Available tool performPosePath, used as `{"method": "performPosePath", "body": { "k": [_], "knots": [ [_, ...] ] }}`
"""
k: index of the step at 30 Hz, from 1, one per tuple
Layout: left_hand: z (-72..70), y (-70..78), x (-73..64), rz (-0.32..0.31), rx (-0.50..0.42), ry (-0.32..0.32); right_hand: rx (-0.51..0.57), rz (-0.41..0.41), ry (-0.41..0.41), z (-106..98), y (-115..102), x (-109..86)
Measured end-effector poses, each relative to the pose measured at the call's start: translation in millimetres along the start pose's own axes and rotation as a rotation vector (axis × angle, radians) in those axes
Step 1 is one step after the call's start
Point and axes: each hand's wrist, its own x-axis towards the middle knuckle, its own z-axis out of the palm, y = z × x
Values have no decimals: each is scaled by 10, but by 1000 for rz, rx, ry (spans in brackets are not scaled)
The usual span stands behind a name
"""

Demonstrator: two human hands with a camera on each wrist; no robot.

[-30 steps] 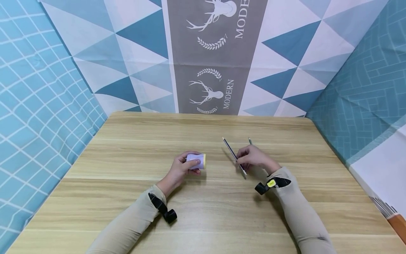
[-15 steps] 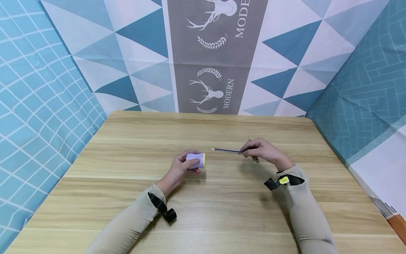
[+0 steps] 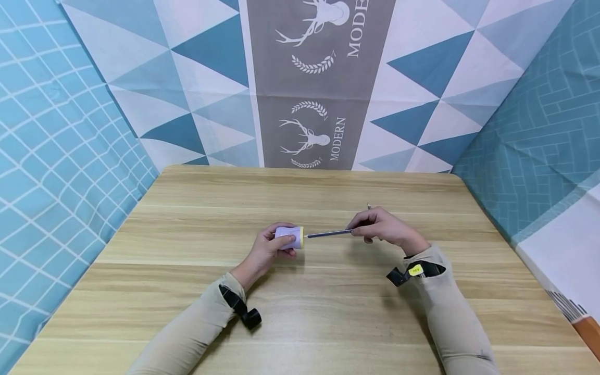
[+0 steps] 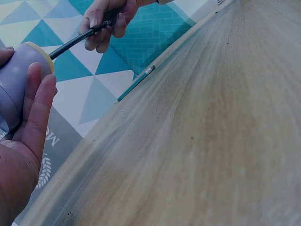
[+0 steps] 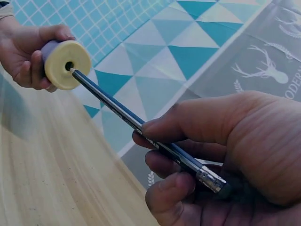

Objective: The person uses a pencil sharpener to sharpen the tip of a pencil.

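My left hand [image 3: 263,251] grips a lilac pencil sharpener [image 3: 286,237], its yellow end facing right. In the right wrist view that yellow end [image 5: 81,77] has a small round hole in the middle. A dark striped pencil [image 5: 107,100] is pinched between the thumb and fingers of my right hand [image 3: 385,227]. Its sharpened tip is at the sharpener's hole; how far in it sits I cannot tell. The silver ferrule [image 5: 210,179] and dark eraser end lie back toward my right palm.
A second, teal pencil [image 4: 136,84] lies on the wooden table [image 3: 319,312], mostly hidden behind my right hand in the head view. Patterned cloth [image 3: 309,78] hangs beyond the table's far edge and along both sides.
My right hand has lifted the dark pencil off the table, turned it to point left, and brought its tip to the sharpener. My left hand stays in place with the sharpener.
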Motion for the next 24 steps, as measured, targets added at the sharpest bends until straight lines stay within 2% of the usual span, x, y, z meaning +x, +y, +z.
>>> {"method": "performPosePath", "body": {
  "k": [5, 12, 19, 24],
  "knots": [
    [-5, -7, 0, -1, 1, 3, 1, 9, -20, 90, -17, 36],
    [-13, -9, 8, 2, -10, 9, -3, -22, -38, 205, -31, 80],
    [-26, -4, 25, 15, -22, 18, 23, -30, 7, 268, -47, 94],
    [-4, -15, 12, 8, -10, 12, 61, -48, -5, 322, -37, 128]
  ]
}}
